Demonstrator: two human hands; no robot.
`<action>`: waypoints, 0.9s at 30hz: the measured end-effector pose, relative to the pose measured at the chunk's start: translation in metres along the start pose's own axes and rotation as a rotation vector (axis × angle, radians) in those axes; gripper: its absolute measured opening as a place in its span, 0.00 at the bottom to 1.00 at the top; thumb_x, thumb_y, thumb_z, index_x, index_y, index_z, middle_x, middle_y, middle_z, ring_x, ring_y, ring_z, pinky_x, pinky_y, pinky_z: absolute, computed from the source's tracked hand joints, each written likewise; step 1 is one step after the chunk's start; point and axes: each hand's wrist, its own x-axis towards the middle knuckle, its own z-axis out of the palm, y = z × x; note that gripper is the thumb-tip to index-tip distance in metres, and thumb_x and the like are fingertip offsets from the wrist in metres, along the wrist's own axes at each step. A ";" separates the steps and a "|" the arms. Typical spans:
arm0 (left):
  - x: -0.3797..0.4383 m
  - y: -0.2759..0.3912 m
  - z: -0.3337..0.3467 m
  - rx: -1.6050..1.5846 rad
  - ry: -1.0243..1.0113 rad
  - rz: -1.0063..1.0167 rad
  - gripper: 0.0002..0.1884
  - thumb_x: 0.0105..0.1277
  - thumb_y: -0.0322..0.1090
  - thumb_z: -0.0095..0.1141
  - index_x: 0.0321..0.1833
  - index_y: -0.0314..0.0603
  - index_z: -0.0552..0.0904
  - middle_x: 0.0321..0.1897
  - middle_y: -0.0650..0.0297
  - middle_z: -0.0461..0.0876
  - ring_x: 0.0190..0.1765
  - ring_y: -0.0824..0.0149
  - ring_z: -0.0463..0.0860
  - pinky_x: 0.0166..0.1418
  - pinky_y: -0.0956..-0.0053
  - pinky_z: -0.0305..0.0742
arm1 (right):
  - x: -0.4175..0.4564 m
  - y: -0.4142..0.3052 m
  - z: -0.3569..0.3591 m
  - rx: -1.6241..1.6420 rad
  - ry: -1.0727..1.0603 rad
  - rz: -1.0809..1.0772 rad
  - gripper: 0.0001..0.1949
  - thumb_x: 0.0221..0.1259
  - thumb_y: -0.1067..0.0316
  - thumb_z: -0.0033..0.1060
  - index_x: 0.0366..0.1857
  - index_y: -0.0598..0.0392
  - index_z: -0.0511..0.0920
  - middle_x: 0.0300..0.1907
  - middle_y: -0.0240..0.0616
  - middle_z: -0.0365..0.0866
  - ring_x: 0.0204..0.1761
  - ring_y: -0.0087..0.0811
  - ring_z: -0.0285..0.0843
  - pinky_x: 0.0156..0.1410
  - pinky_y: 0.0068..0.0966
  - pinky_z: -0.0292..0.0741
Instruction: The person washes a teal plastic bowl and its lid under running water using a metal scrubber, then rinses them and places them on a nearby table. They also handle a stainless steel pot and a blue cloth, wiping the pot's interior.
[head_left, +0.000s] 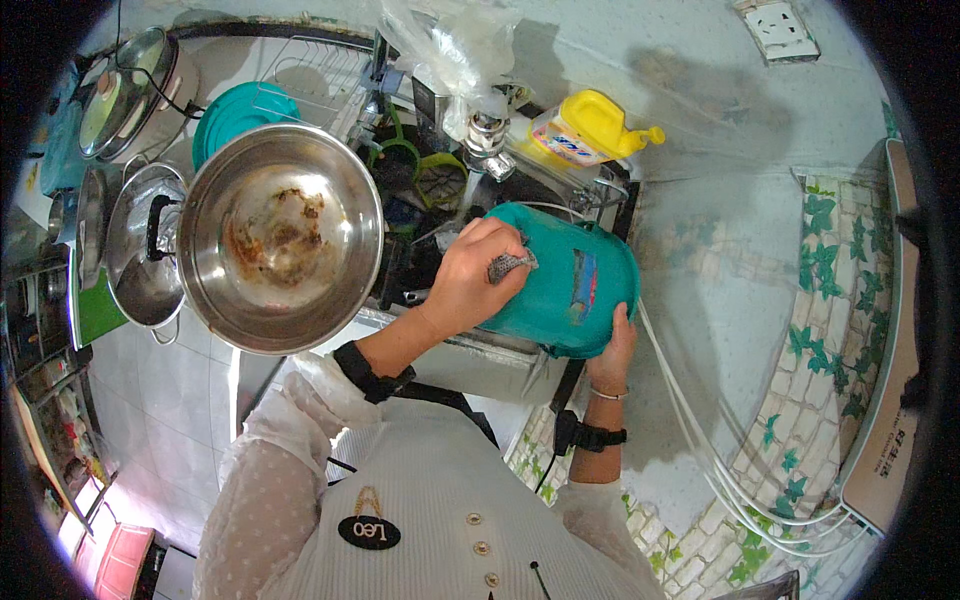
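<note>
A teal plastic bucket (544, 300) lies tilted on its side over the sink (480, 367), with a worn blue label strip on its wall. My left hand (480, 274) pinches a grey scrubbing pad (511, 264) against the bucket's side, near its base end. On the right, my right hand (613, 346) grips the bucket's rim; some of its fingers are hidden behind the wall. Water runs from the chrome faucet (489, 146) just beyond my left hand. Behind the bucket, the sink's inside is largely hidden.
Left of the sink stand a large stained steel pan (285, 240), a smaller steel pot (146, 247), a teal lid (240, 112) and a lidded electric pot (131, 97). A green strainer (441, 180) sits by the faucet. A yellow detergent jug (589, 127) stands behind; white hoses (690, 420) hang right.
</note>
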 end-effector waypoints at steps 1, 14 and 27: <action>0.001 -0.003 -0.001 0.021 0.009 0.008 0.09 0.54 0.26 0.64 0.36 0.38 0.79 0.38 0.56 0.80 0.44 0.54 0.80 0.50 0.65 0.72 | 0.000 0.002 0.000 0.006 -0.007 0.000 0.24 0.69 0.56 0.55 0.58 0.66 0.70 0.57 0.46 0.76 0.53 0.41 0.79 0.56 0.40 0.78; 0.008 -0.007 -0.012 0.043 -0.013 0.110 0.10 0.53 0.25 0.62 0.39 0.40 0.80 0.42 0.56 0.79 0.47 0.53 0.78 0.52 0.62 0.72 | 0.000 -0.041 0.017 0.738 -0.043 0.350 0.28 0.74 0.50 0.43 0.66 0.62 0.63 0.66 0.45 0.68 0.62 0.42 0.70 0.67 0.43 0.70; -0.034 -0.065 0.001 0.163 -0.088 -0.118 0.12 0.61 0.28 0.54 0.48 0.41 0.75 0.47 0.49 0.74 0.49 0.47 0.73 0.57 0.59 0.69 | 0.009 -0.034 0.044 0.932 0.074 0.446 0.29 0.72 0.50 0.48 0.66 0.63 0.64 0.65 0.46 0.68 0.62 0.42 0.70 0.67 0.41 0.69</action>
